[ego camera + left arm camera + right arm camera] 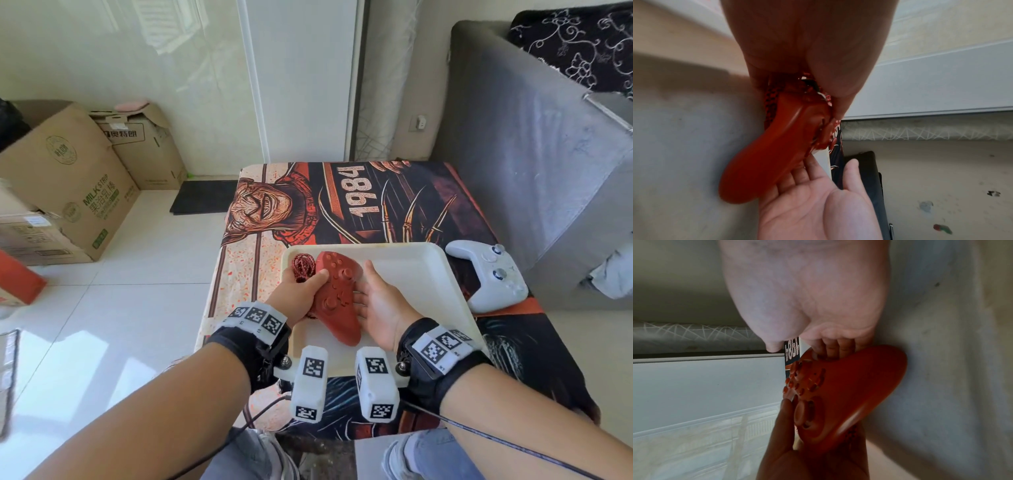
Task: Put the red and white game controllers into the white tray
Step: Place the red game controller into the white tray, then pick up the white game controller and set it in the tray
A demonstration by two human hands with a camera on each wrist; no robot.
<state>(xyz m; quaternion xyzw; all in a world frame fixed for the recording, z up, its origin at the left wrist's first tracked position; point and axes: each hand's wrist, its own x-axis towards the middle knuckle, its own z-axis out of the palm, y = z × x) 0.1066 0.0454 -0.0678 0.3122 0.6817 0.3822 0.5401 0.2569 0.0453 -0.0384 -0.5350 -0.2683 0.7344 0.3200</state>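
From the head camera, the left hand (pixel 301 294) grips the red game controller (pixel 337 296) by its left side, thumb curled over the button face, and holds it over the left half of the white tray (pixel 418 270). A coiled red braided cord (pixel 303 267) sticks out beyond that hand. The right hand (pixel 378 303) is flat and open, palm up, its fingers under the controller's right side. The white game controller (pixel 488 274) lies on the printed tablecloth (pixel 342 202), just beside the tray's right edge and outside it. Cardboard boxes (pixel 78 181) stand on the floor to the left, and a grey sofa (pixel 534 144) to the right.

From the left wrist, the left hand (pixel 807 48) closes on the red game controller (pixel 772 154) and the braided cord (pixel 770 104), over the tray's floor (pixel 684 146). The right hand (pixel 818 203) lies open beneath.

From the right wrist, the fingertips (pixel 830 350) of the right hand (pixel 807 288) touch the controller's (pixel 849 389) edge without closing on it. The left hand's thumb (pixel 785 418) rests beside a thumbstick.
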